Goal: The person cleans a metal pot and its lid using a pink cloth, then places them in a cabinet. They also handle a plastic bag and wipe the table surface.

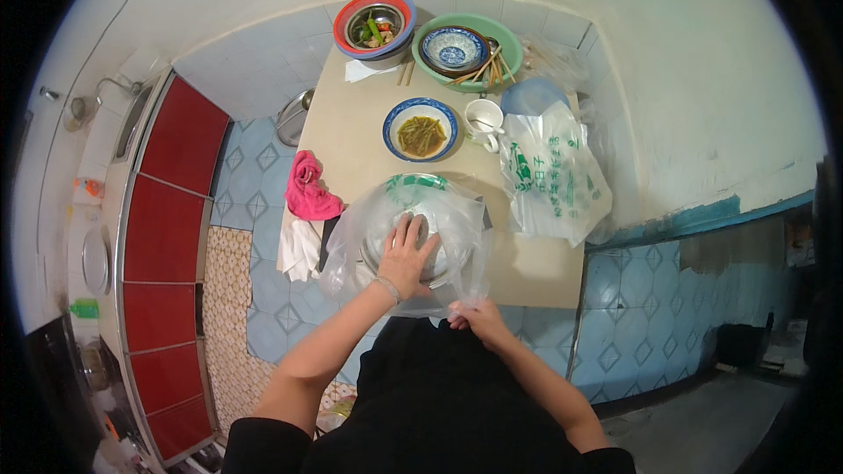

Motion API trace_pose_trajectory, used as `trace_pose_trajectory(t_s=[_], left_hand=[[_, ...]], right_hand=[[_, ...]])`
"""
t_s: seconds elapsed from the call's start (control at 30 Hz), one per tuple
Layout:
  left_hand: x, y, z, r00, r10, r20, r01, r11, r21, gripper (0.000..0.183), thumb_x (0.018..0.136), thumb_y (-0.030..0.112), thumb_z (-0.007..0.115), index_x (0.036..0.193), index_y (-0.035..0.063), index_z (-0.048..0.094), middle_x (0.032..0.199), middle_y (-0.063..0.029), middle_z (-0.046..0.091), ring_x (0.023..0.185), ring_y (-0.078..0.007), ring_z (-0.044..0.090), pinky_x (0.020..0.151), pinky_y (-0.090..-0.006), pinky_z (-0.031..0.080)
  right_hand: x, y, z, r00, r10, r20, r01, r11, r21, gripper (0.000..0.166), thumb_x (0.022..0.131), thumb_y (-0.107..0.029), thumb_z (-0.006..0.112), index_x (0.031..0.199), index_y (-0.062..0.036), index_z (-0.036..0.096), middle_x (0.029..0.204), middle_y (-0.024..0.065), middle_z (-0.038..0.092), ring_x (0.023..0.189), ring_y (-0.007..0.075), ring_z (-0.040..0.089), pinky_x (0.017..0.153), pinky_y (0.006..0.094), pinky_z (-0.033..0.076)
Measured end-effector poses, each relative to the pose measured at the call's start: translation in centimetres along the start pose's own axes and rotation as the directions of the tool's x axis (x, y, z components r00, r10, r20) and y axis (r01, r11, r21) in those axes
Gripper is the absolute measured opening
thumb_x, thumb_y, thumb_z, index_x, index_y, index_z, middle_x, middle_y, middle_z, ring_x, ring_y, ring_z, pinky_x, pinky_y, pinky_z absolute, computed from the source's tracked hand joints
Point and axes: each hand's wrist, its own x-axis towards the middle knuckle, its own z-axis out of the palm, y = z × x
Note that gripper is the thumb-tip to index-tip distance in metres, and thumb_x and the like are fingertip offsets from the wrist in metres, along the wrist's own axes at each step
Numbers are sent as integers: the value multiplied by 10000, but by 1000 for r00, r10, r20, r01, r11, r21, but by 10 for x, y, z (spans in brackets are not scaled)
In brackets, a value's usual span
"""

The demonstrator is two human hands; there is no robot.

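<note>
A thin translucent plastic bag (471, 217) with green print covers a round metal lid or pot (444, 263) at the table's near edge. My left hand (405, 257), with a bracelet at its wrist, rests spread on the metal piece, fingers apart; the bag partly blurs the contact. My right hand (474, 319) pinches the bag's near edge at the lower right. Beyond them stands a blue-rimmed bowl (420, 130) of green vegetables in broth, with a white cup (483, 117) holding a spoon beside it.
Another printed plastic bag (553, 178) lies at the right. A pink cloth (309, 191) and white cloth (299, 250) hang over the left edge. At the back are a green basin (510, 36) with bowls and chopsticks, and stacked basins (340, 23) with food. Red cabinets (164, 230) stand left.
</note>
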Motion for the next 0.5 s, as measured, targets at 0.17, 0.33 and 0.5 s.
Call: trace_pose_trajectory(t_s=[0.17, 0.33, 0.5], left_hand=[[-3, 11, 5, 999, -13, -43, 15, 999, 44, 921, 404, 304, 781, 1205, 161, 349, 1292, -183, 198, 1211, -378, 161, 949, -454, 220], [-26, 24, -9, 978, 17, -206, -10, 999, 34, 883, 450, 288, 765, 1216, 178, 339, 1279, -184, 235, 1195, -361, 215, 923, -470, 248], [-67, 13, -53, 522, -312, -794, 350, 927, -135, 647, 559, 206, 721, 1121, 72, 428, 1148, -173, 426, 1071, -297, 409, 886, -434, 289]], right_hand=[[-19, -18, 5, 999, 28, 29, -28, 1000, 3, 225, 790, -208, 539, 846, 7, 577, 717, 103, 591, 593, 134, 560, 546, 219, 434], [-26, -26, -33, 966, -260, 2, 229, 846, -481, 287, 738, -236, 596, 847, 26, 550, 745, 109, 582, 657, 196, 561, 592, 276, 437], [-56, -86, -5, 438, -894, -99, 461, 317, -829, 298, 661, -213, 640, 818, 15, 528, 725, 118, 557, 678, 268, 539, 637, 316, 426]])
